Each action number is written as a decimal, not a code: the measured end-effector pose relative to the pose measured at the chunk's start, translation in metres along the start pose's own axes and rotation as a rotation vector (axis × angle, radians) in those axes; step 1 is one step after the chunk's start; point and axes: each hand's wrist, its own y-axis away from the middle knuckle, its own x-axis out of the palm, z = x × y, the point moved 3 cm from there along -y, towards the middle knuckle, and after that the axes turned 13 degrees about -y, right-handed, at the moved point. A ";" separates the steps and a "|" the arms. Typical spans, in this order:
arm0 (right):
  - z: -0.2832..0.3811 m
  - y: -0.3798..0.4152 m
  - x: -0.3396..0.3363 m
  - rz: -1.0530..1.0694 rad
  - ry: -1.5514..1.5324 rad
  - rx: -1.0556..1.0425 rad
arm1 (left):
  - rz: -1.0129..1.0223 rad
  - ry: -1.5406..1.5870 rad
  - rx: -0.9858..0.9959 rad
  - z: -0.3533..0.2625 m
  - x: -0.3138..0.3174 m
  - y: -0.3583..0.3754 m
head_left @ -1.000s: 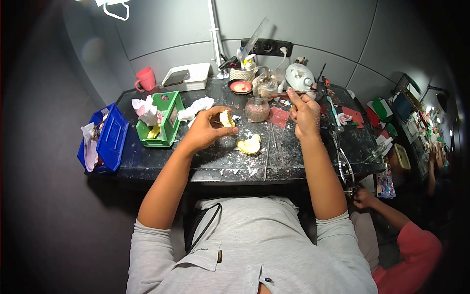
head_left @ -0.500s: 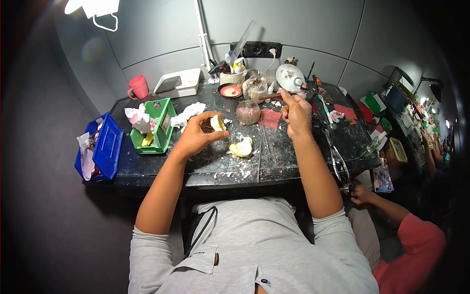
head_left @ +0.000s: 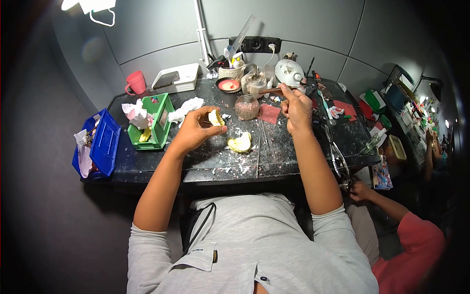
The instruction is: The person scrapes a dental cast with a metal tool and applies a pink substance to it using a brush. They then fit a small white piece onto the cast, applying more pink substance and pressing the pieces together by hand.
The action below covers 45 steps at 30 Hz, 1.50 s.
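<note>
My left hand (head_left: 197, 131) grips a pale yellowish dental cast (head_left: 214, 117) between thumb and fingers, above the left part of the worktop. In my right hand (head_left: 298, 111) is a slim tool with a brown handle (head_left: 269, 90), pointing left. Its front end is close above a round glass burner (head_left: 246, 108); the tip is too small to make out. A second dental cast (head_left: 240, 142), curved and yellow-white, lies on the black worktop (head_left: 205, 175) between my hands. Behind it, a pink wax sheet (head_left: 269, 113) lies right beside the burner.
At left stand a green bin (head_left: 161, 125) with crumpled tissue and a blue bin (head_left: 105, 147). A pink mug (head_left: 136, 82), white tray (head_left: 183, 78) and red dish (head_left: 228, 85) line the back. Metal instruments (head_left: 335, 152) lie at right, near another person's hand (head_left: 361, 191). Shavings litter the worktop.
The view has shifted slightly, so the bench appears a little higher. Both hands keep their holds, and the tool stays near the top of the burner.
</note>
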 end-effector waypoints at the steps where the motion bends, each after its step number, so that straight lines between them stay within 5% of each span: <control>1: 0.000 0.001 0.000 -0.004 0.000 -0.007 | 0.001 0.008 -0.004 0.000 0.000 0.000; 45: 0.000 -0.001 -0.002 -0.025 0.037 -0.045 | 0.021 0.007 -0.007 -0.003 0.001 0.004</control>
